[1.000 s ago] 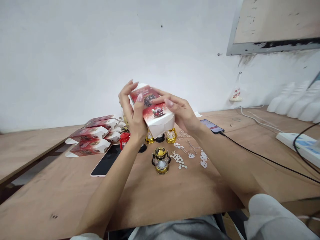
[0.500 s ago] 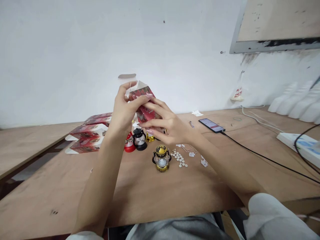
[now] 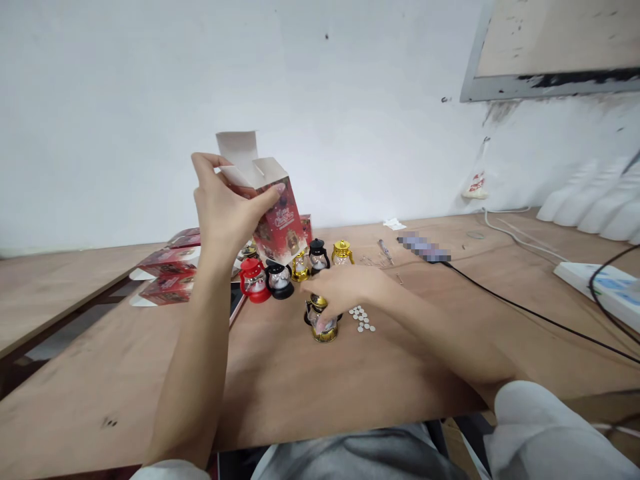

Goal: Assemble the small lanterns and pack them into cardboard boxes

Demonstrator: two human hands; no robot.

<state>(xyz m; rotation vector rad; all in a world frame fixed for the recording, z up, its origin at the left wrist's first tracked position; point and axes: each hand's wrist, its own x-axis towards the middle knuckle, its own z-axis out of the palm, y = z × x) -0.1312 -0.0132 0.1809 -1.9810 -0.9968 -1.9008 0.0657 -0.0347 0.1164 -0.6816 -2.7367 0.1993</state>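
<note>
My left hand (image 3: 225,207) is closed on a red printed gift box (image 3: 280,223), raised above the table. Its white top flaps stand open, and my thumb presses the front panel. My right hand (image 3: 345,290) is down at a small gold-and-black lantern (image 3: 323,330) on the table, thumb across its front and fingers over its top, partly hiding it. Behind it stand a red lantern (image 3: 255,280), a black lantern (image 3: 280,280), another black one (image 3: 319,255) and gold ones (image 3: 343,252). Small white discs (image 3: 363,319) lie to the right of my hand.
Several red boxes (image 3: 170,263) lie at the left near the table's gap. A phone (image 3: 424,247) with a black cable (image 3: 500,300) is on the right, near a white power strip (image 3: 600,287). White bottle-like shapes (image 3: 590,207) stand by the wall.
My right hand has let go of the box and moved down to the gold-and-black lantern. My left hand has shifted slightly left with the box, which now shows more of its front.
</note>
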